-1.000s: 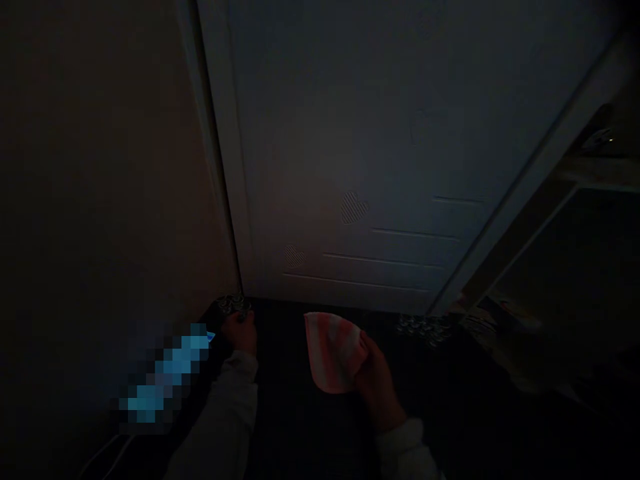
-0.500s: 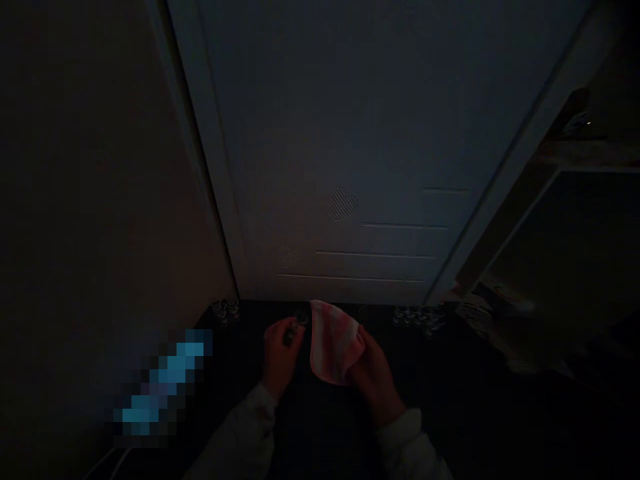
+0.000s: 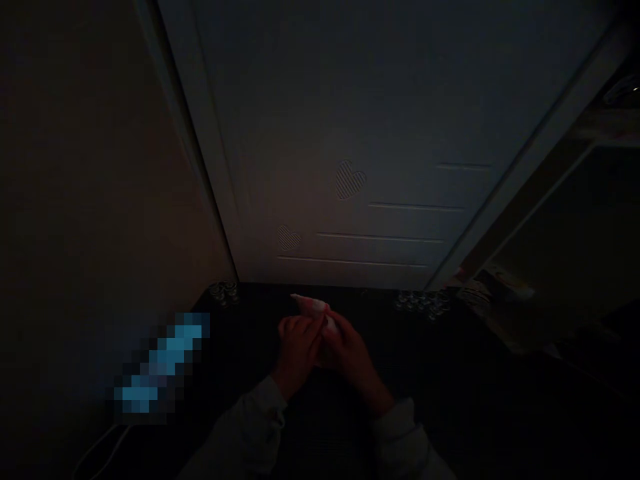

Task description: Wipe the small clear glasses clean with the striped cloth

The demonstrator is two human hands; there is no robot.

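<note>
The scene is very dark. My right hand (image 3: 353, 350) is closed on a pink-and-white striped cloth (image 3: 314, 305), bunched up between my two hands. My left hand (image 3: 299, 350) is closed and pressed against the cloth and the right hand's fingers. The small shiny dark piece that it held a moment ago is now hidden by fingers and cloth. Both hands are just above the dark surface, near its middle.
A cluster of small shiny pieces (image 3: 423, 303) stands at the back right, and a smaller group (image 3: 223, 291) at the back left. A pale panel with hearts (image 3: 350, 180) rises behind. A glowing pixelated device (image 3: 165, 367) with a white cable lies left.
My left hand has moved right with the small shiny piece and met the cloth. The cloth, spread out before, is now folded between both hands. The view has tilted slightly downward.
</note>
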